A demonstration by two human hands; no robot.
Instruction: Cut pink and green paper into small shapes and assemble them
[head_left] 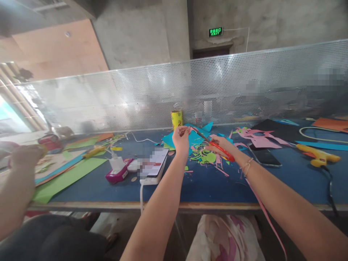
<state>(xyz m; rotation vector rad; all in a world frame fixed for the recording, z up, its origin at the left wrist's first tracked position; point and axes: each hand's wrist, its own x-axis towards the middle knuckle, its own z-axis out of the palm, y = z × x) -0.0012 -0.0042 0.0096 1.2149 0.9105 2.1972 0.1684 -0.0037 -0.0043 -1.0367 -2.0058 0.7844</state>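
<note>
My left hand (181, 139) is closed in a pinch on a small bit of pink paper (193, 129), held above the table. In my right hand (223, 144) is a pair of scissors (226, 153) with red handles, the fingers wrapped round the handles. The blades point left toward the pink paper; whether they touch it I cannot tell. Beneath both hands lie blue paper (169, 140) and a heap of green and pink cuttings (208, 157). A long pink strip (265, 212) hangs past the table edge below my right wrist.
Left of my arm are a phone (156, 165) on a white power strip and a purple socket block (117, 175). A dark phone (265, 156) and a yellow glue gun (319, 154) lie right. A yellow can (177, 119) stands behind. Another person's arm (19, 181) is far left.
</note>
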